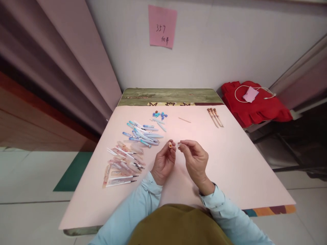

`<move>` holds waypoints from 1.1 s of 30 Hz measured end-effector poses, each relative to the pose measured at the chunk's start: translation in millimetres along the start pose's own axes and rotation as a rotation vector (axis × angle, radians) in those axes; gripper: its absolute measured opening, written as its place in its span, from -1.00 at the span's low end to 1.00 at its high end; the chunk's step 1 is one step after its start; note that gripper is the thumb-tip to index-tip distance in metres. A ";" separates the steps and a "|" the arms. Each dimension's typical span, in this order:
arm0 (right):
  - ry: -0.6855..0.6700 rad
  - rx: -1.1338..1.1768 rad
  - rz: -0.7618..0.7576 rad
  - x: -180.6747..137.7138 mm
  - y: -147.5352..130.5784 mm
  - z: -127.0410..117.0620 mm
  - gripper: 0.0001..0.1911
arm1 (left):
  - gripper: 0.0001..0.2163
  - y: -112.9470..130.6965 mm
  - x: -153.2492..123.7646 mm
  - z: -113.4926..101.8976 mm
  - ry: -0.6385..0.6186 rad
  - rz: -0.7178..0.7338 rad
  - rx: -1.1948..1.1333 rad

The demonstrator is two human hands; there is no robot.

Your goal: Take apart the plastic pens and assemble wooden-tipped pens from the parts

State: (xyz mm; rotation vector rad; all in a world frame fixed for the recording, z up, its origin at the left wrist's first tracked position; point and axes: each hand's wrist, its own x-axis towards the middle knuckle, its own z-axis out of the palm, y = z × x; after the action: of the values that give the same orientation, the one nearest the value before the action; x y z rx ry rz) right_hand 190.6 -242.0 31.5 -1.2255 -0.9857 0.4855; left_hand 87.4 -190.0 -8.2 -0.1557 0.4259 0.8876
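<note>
My left hand (165,161) is closed around a small orange tube-like pen part (170,144), pinched at the fingertips. My right hand (195,157) pinches a thin whitish piece (178,145) and holds it close to the orange part, a small gap between them. Both hands hover over the middle of the pink sheet (230,163) covering the table. To the left lie several blue pens (143,132) and several clear pink pen barrels with refills (124,163).
Small blue caps (159,115) lie at the back of the sheet, with a thin stick (184,120) and three wooden-looking pens (216,116) to the right. A red cloth (255,102) with a cable lies on a seat at right. A pink note (162,26) hangs on the wall.
</note>
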 end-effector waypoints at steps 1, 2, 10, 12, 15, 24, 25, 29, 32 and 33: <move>-0.006 -0.006 0.002 -0.6 -0.6 0.5 -0.89 | -0.78 0.2 0.3 -0.3 0.003 0.003 -0.005; -0.018 -0.026 -0.009 -0.9 -1.0 0.9 -0.89 | -0.77 0.0 0.8 -0.5 0.008 0.012 -0.008; -0.127 -0.272 -0.267 4.7 3.2 -1.3 -0.87 | -0.82 -4.8 5.4 0.8 0.077 0.102 0.014; -0.156 -0.324 -0.341 6.0 4.5 -3.2 -0.82 | -0.82 -5.6 4.8 1.6 0.077 0.109 0.014; -0.161 -0.387 -0.431 7.4 5.0 -4.4 -0.76 | -0.83 -6.4 3.4 2.1 0.071 0.110 0.009; -0.166 -0.320 -0.280 1.9 2.1 -0.9 -0.81 | -0.88 -4.7 0.6 4.1 0.071 0.131 0.028; -0.157 -0.317 -0.258 2.5 0.8 -2.9 -0.83 | -0.89 -3.9 0.0 4.8 0.071 0.123 0.022; -0.095 -0.359 -0.211 27.8 -2.1 -10.8 -0.89 | -0.91 -1.8 -2.6 7.4 0.062 0.101 0.023; -0.187 -0.445 -0.260 71.1 5.2 -0.3 -0.85 | -0.94 -2.8 -3.9 7.3 0.054 0.101 0.051; -0.256 -0.484 -0.283 86.9 9.8 8.4 -0.83 | -0.94 -3.5 -4.2 7.0 0.042 0.098 0.062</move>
State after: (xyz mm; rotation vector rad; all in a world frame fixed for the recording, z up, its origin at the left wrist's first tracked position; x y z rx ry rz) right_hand 230.7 -167.1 53.9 -1.4404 -1.5327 0.1826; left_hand 89.9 -193.1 -0.3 -0.0975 0.5030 0.9674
